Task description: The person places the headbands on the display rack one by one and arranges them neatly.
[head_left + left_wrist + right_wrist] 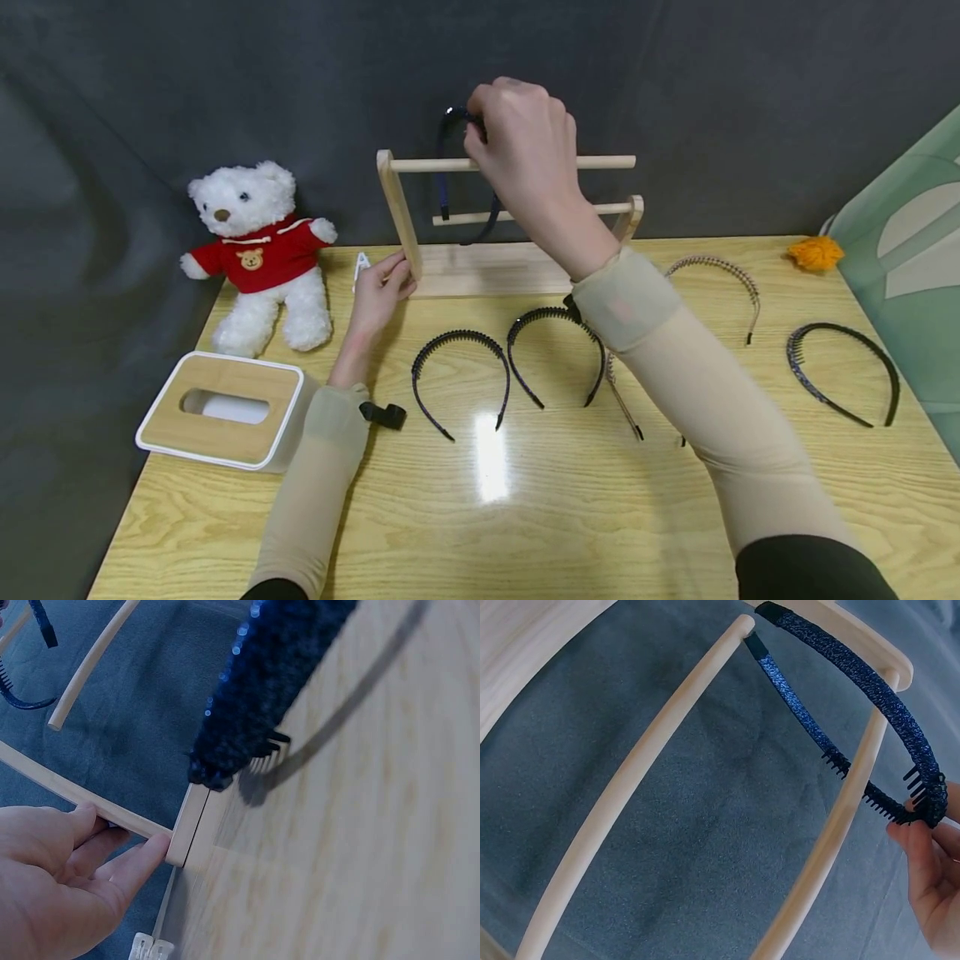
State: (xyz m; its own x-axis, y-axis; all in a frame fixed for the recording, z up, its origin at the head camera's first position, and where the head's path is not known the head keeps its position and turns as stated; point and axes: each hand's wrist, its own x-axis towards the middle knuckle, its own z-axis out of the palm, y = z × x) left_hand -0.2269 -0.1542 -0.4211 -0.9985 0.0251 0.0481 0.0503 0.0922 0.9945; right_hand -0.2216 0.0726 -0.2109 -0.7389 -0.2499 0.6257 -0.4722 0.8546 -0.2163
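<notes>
Dark cloth backdrop [300,83] behind pale wooden desk [420,517]. Glittery blue headband [877,686] raised at upper bar of wooden rack [397,204], ends pointing down; right hand [522,142], grip pinching headband's top. Left hand [381,287], grip clasping rack's left upright near base. Two black headbands [460,335] nearer, on desk; beige headbands [712,261] to right. Left: white teddy bear [258,250], tissue box [225,373] nearer. Far right: orange object [815,252].

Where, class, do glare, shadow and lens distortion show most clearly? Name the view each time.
Head view: a white glare patch on the table; left wrist view: a dark, curved shadow on the table beside a headband; right wrist view: the wooden rods look bowed, probably lens distortion, as they look straight in the head view.
</notes>
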